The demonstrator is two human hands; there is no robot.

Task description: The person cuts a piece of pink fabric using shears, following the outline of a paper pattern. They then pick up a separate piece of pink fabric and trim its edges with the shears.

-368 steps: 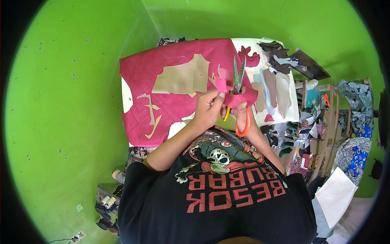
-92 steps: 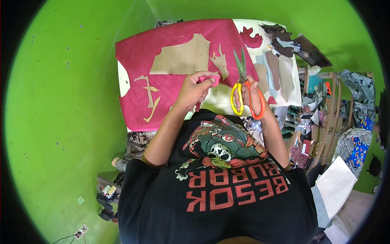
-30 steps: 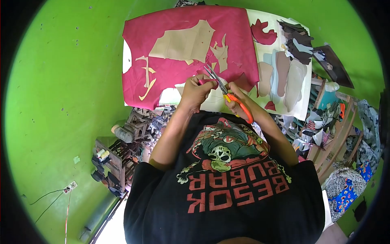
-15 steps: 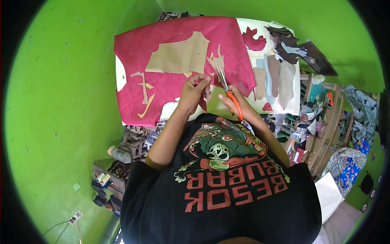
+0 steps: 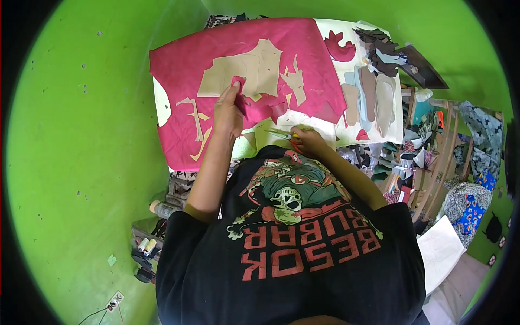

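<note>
My left hand (image 5: 228, 112) is closed on a curved red piece (image 5: 259, 111), which hangs to the right over the table's near part. My right hand (image 5: 307, 142) grips scissors (image 5: 281, 134) with orange handles, their blades pointing left, just below the red piece. Beneath lies a large red sheet (image 5: 179, 65) on the white table top. On the sheet rest a big tan piece (image 5: 222, 76), a smaller tan piece (image 5: 295, 81) and thin tan scraps (image 5: 198, 127) at the left.
Grey, blue and brown sole-shaped pieces (image 5: 384, 103) lie at the table's right, near dark pieces (image 5: 379, 46) and a dark tray (image 5: 425, 67). A red scrap (image 5: 340, 47) lies behind. A wooden rack (image 5: 441, 157) with cloth stands at the right. Spools (image 5: 145, 245) are at the lower left.
My left hand has moved left and forward with the red piece, which now hangs stretched out. My right hand has lowered the scissors toward me, and their blades have turned to the left.
</note>
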